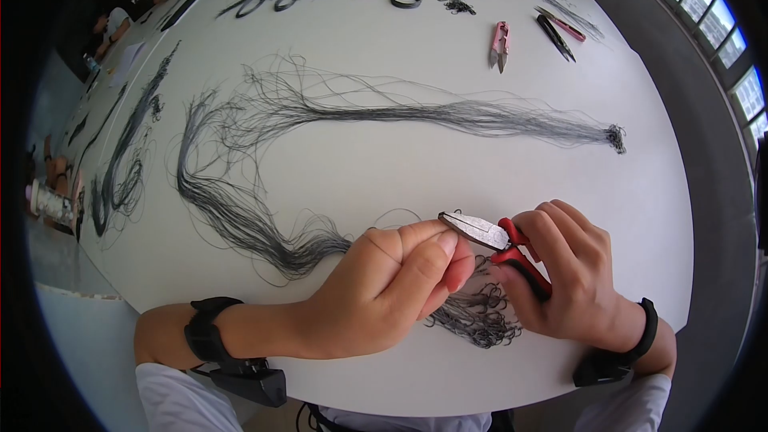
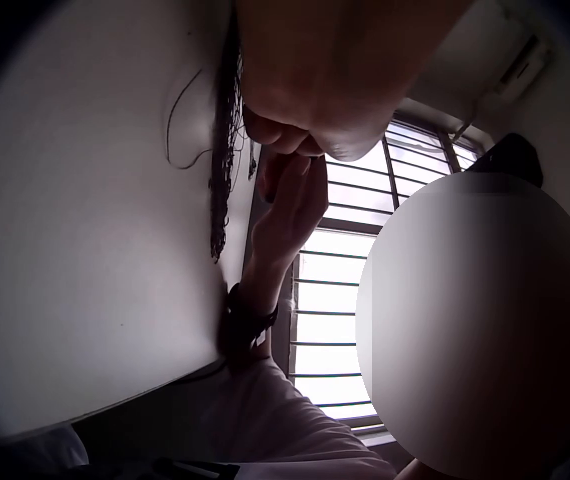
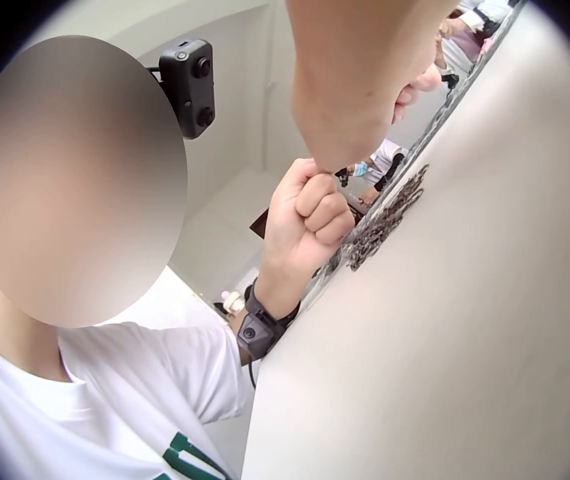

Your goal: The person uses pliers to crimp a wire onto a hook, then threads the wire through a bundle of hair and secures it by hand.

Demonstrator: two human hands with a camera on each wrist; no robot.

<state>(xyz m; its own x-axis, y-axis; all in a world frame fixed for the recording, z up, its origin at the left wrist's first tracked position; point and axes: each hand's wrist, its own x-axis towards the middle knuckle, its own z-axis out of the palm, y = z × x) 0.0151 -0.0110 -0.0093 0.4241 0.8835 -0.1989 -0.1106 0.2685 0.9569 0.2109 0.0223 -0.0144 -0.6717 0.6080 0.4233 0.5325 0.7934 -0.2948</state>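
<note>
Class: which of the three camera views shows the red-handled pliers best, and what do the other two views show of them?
The head view: the pliers show whole, red handles gripped in the right hand, metal nose reaching the left hand. The left wrist view shows only hands and wire, no pliers. The right wrist view shows a fist and wire; the pliers cannot be made out.

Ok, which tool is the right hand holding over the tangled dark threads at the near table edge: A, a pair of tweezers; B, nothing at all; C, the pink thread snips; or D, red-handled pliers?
D: in the head view the right hand grips red-handled pliers with metal jaws pointing toward the left hand, while the pink thread snips lie untouched farther up the table.
</note>
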